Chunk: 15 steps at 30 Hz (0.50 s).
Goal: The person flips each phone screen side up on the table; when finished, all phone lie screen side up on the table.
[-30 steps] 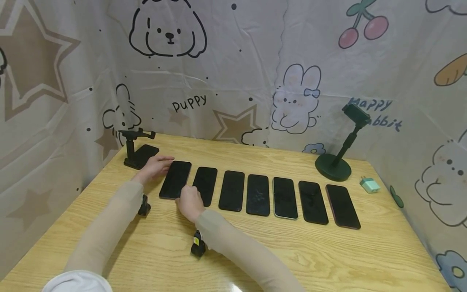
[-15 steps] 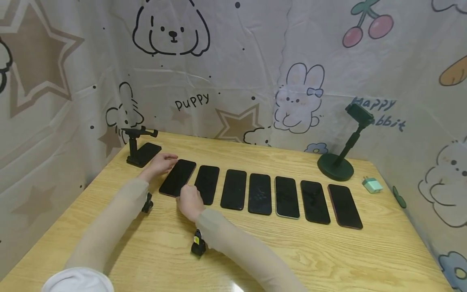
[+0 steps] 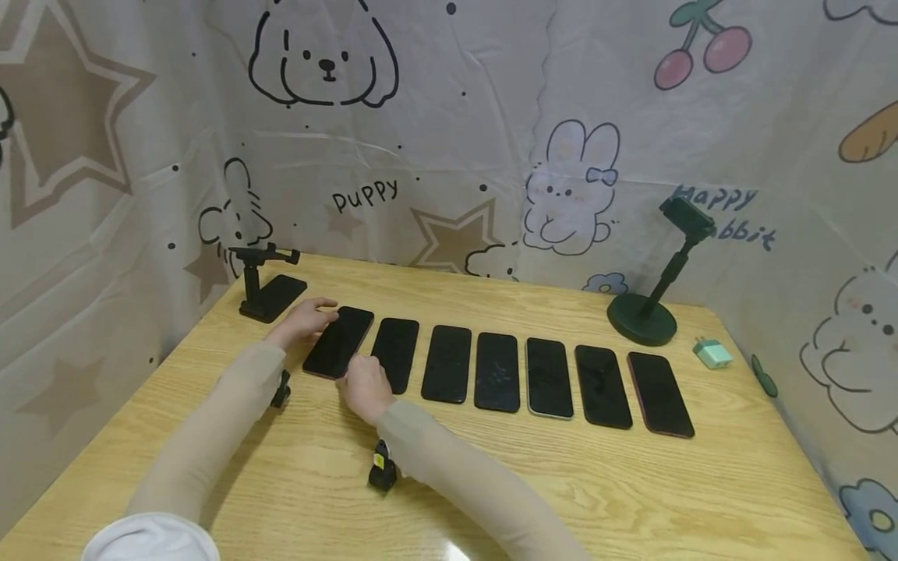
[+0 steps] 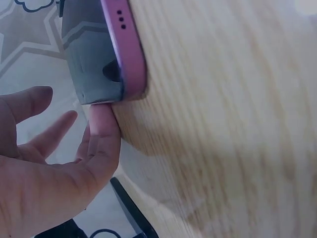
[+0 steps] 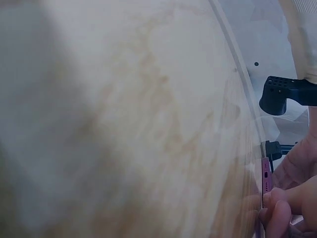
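A black-screened smartphone with a pink frame lies at the left end of a row, slightly turned [image 3: 339, 341]. My left hand [image 3: 303, 321] is at its left side. In the left wrist view, one finger of that left hand [image 4: 59, 181] touches the edge of the phone [image 4: 132, 59], while the thumb is lifted away. At the lower right corner of the phone, my right hand [image 3: 366, 387] has curled fingers. The right wrist view shows thumb and finger of the right hand [image 5: 280, 213] pinching the corner beside the pink bottom edge of the phone [image 5: 266, 174].
Several more phones, such as the middle one [image 3: 496, 372], lie in a row to the right. A black folding phone stand [image 3: 263, 284] is at the back left, a dark green round-based stand [image 3: 641, 319] at the back right. A mint charger plug [image 3: 712, 352] sits near the right edge.
The leftmost phone has turned slightly clockwise between my hands, its lower end shifting left and up. The other phones have stayed in place.
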Motion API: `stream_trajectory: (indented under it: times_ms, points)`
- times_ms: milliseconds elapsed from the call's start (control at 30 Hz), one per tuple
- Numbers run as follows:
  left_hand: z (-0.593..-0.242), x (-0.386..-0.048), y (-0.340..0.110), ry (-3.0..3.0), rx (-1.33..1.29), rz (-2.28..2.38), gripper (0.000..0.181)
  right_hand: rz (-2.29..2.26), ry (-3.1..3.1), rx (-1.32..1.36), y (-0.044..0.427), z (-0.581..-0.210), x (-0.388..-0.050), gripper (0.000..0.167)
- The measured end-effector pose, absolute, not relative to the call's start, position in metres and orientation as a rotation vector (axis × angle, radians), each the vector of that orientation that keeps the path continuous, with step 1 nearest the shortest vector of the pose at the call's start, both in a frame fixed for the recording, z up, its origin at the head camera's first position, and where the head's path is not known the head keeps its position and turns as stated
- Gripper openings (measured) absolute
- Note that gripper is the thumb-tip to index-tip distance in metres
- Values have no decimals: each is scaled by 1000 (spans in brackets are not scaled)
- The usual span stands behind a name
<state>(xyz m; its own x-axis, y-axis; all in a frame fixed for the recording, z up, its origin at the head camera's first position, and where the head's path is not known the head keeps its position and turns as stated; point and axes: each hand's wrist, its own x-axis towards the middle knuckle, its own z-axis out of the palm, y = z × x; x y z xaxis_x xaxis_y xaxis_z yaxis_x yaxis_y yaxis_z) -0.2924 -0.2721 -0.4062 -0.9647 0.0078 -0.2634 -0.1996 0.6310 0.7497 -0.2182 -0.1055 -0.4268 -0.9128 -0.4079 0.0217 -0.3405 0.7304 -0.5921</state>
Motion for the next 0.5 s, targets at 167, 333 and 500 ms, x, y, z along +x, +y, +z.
stream_trajectory:
  times_ms: [167, 333, 500]
  points:
    - [-408, -292, -272, 2626, -142, 1228, 51, -901, 2853, -642, -101, -424, -214, 18]
    - [-409, -288, -276, 2621, -105, 1226, 51, -903, 2843, -697, -83, -418, -209, 36]
    - [-406, -280, -282, 2602, -85, 1249, 54, -888, 2854, -803, -36, -412, -210, 42]
